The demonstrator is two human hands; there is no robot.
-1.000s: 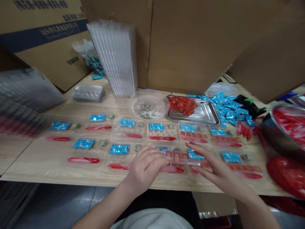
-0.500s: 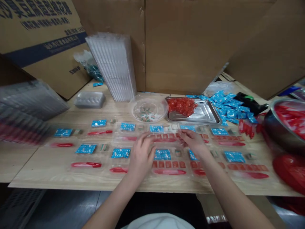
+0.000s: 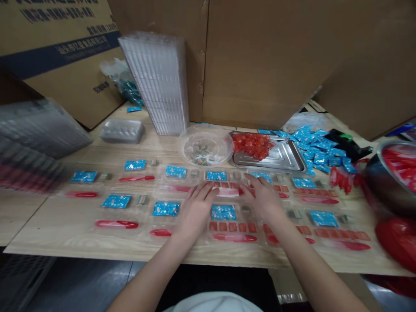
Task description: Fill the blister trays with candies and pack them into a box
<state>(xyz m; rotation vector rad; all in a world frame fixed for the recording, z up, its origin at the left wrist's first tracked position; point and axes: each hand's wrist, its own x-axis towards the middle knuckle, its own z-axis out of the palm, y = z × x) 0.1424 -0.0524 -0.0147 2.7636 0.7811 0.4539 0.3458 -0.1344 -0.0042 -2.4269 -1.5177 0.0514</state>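
Two rows of clear plastic trays lie on a wooden table (image 3: 65, 225), each with a blue packet, small red pieces and a red spoon. My left hand (image 3: 195, 208) and my right hand (image 3: 264, 197) rest on either side of a tray in the far row (image 3: 224, 184), fingers stretched out and touching its edges. Just in front of my hands sits a near-row tray (image 3: 227, 221) with a blue packet and a row of red squares.
Behind the trays stand a clear bowl (image 3: 205, 146) of wrapped sweets, a steel tray (image 3: 279, 158) with red candies, and a pile of blue packets (image 3: 315, 145). A tall stack of clear trays (image 3: 159, 82) leans on cardboard boxes. A metal bowl (image 3: 390, 173) of red items stands right.
Both hands moved from the near row of trays away from me to the far row and came closer together around one tray.
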